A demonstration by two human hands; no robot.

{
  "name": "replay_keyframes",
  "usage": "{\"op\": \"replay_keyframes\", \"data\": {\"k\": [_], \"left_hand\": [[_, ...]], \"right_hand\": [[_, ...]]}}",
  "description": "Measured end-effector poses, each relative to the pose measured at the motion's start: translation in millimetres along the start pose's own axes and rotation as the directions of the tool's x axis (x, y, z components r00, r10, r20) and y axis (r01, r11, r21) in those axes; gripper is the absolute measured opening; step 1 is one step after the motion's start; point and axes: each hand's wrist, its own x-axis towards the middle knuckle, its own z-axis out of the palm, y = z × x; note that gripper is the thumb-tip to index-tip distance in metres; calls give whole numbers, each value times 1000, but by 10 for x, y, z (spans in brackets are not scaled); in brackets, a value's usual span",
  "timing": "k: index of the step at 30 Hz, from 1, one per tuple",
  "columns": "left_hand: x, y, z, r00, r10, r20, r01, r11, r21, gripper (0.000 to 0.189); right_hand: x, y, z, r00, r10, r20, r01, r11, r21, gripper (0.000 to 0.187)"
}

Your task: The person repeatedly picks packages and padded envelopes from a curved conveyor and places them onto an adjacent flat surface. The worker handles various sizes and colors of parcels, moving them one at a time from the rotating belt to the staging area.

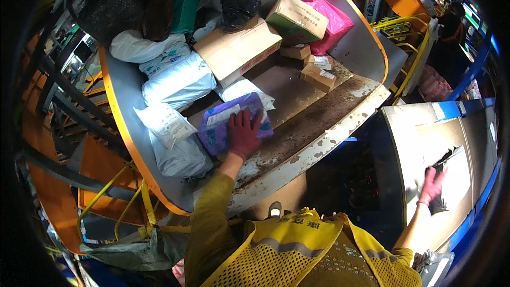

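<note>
My left hand [244, 133], in a dark red glove, lies on a purple plastic-wrapped parcel [215, 133] with a white label. Its fingers are spread over the upper face; whether they grip it cannot be told. The parcel is near the front lip of a large metal chute [303, 149]. Far to the right, my right hand [432, 185], gloved in red, is over a white and dark plastic mailer [456, 177] on a brightly lit conveyor surface [434, 137]. Thumb and fingers stand apart there.
White plastic mailers [179, 81] crowd the chute's left side. A large cardboard box [239, 50], a brown and green carton [299, 18] and a pink bag [328, 22] lie farther back. Small cardboard boxes [318, 77] sit at right. Yellow railings [406, 63] flank the chute.
</note>
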Motion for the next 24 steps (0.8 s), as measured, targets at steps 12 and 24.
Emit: {"op": "replay_keyframes", "data": {"k": [12,24], "left_hand": [[-701,1804,-664,872,444,-205,-473,657,-587,55],[-493,-1858,-966,488,-826,-284,861,399,316,116]], "right_hand": [[-1835,-3125,-104,77,-480,874,-991,55,118,64],[-951,-1802,-96,444,149,883,-867,-176,466,56]]}}
